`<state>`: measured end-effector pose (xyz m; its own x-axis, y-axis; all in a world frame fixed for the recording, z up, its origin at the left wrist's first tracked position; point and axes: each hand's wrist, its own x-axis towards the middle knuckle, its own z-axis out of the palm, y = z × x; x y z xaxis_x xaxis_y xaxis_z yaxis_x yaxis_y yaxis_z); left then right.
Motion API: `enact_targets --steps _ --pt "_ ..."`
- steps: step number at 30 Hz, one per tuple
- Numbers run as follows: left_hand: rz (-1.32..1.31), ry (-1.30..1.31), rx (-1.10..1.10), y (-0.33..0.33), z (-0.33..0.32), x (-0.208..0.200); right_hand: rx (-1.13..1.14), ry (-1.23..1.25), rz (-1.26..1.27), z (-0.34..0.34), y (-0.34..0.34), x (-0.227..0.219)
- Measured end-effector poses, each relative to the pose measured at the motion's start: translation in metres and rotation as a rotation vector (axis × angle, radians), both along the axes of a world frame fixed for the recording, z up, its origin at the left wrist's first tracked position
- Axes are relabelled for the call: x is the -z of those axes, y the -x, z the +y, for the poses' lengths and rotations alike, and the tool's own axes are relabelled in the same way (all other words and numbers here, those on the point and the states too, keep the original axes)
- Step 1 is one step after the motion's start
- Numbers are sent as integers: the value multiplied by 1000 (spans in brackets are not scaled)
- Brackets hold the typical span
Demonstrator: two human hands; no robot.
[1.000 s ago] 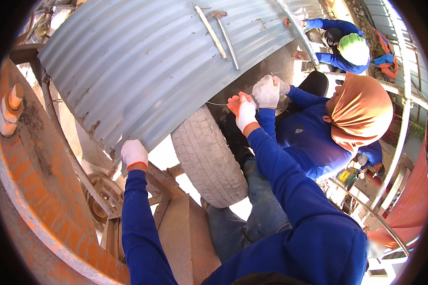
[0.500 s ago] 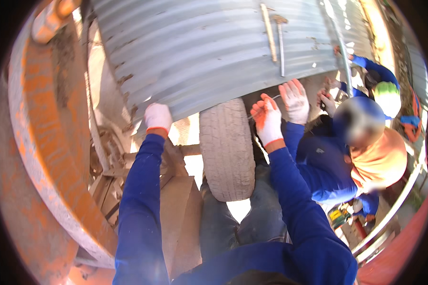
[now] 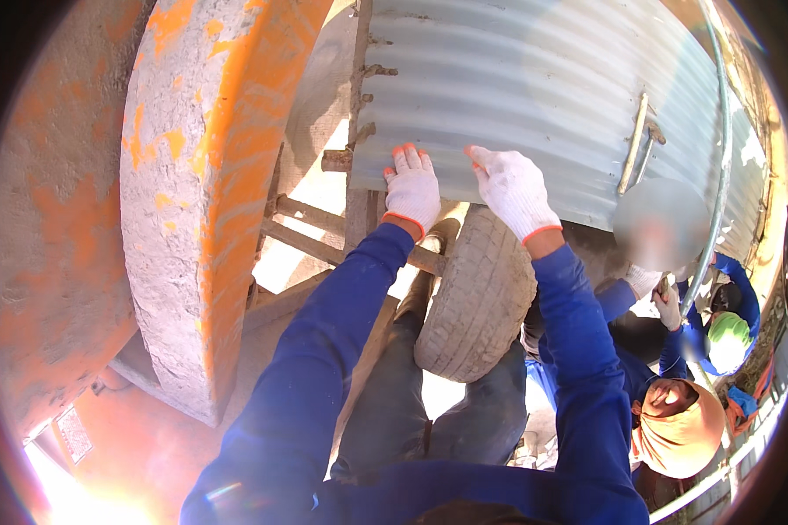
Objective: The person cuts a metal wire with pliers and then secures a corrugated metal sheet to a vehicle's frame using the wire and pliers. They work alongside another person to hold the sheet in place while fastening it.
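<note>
A grey corrugated metal sheet [image 3: 499, 96] lies before me. My left hand [image 3: 414, 191], in a white glove with orange fingertips, rests flat on its near edge with the fingers stretched out. Just to the right, my right hand [image 3: 515, 188], gloved the same way, hovers over or touches the sheet near that edge. Its fingers are curled together in a pinch; whatever they hold is too small or hidden to make out. Below the sheet's edge, a worn, dusty tyre [image 3: 481, 297] stands between my legs.
A hammer [image 3: 652, 136] and a pale wooden handle [image 3: 635, 144] lie on the sheet at right. On the left curves a thick orange-and-grey rim [image 3: 193, 201]. Wooden bars [image 3: 311, 214] run beneath the sheet. Co-workers, one in an orange hood [image 3: 683, 429], crouch at right beside a long pipe [image 3: 722, 140].
My view has swung left. My left hand went from gripping the sheet's edge to lying flat on it. My right hand moved from beside the co-worker's glove to over the sheet.
</note>
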<state>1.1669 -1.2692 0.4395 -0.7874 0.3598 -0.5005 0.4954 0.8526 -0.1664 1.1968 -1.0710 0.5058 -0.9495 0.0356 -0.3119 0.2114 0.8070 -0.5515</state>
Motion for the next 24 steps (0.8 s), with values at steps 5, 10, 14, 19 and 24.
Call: enact_targets --steps 5,10,14,19,24 --pt "-112 16 -40 13 11 -15 -135 -24 2 -15 60 -13" --pt "-74 26 -38 9 5 -6 -143 25 -50 -29 82 1" --pt "-113 41 -35 10 6 -7 -65 49 -151 -34 94 23" --pt "-123 18 -44 8 4 -9 149 493 -438 -24 94 43" --pt "-128 48 -35 8 0 -7 247 570 -563 -19 72 52"
